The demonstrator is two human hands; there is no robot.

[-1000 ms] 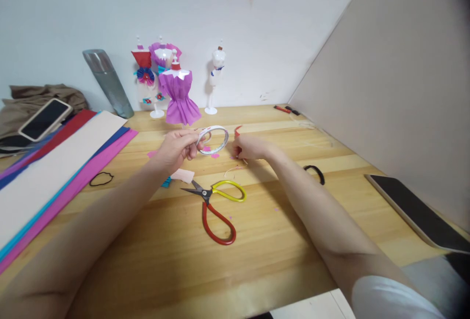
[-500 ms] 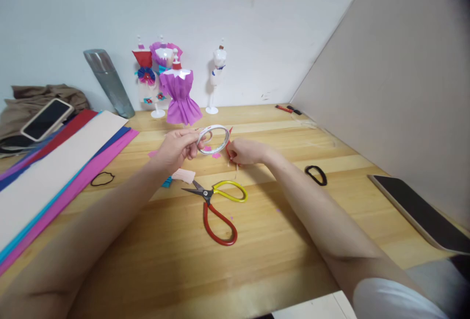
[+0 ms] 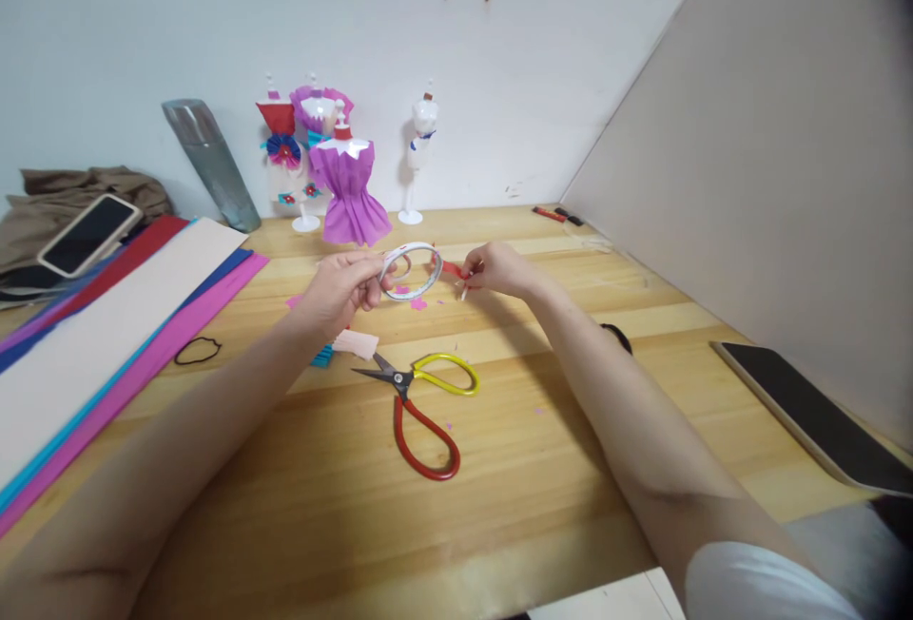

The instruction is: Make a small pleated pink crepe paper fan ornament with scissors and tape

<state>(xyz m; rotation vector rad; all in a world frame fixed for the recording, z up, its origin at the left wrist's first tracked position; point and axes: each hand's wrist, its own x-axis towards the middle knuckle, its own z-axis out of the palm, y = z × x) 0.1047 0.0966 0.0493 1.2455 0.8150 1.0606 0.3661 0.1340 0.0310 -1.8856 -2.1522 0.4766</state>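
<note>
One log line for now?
left hand: holds white tape ring | right hand: pinches thin red strip | red-and-yellow-handled metal scissors: open on wooden table

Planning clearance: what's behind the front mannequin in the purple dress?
Another mannequin with a purple ruffle and blue band; the purple dress hides most of its lower part.

Craft workspace, wooden tabletop [image 3: 314,515], open scissors [image 3: 399,378], coloured sheets [image 3: 125,349], miniature dress forms [image 3: 349,184]

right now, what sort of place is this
Probably a craft table, judging by the scissors, coloured sheets and small mannequins against the wall.
</note>
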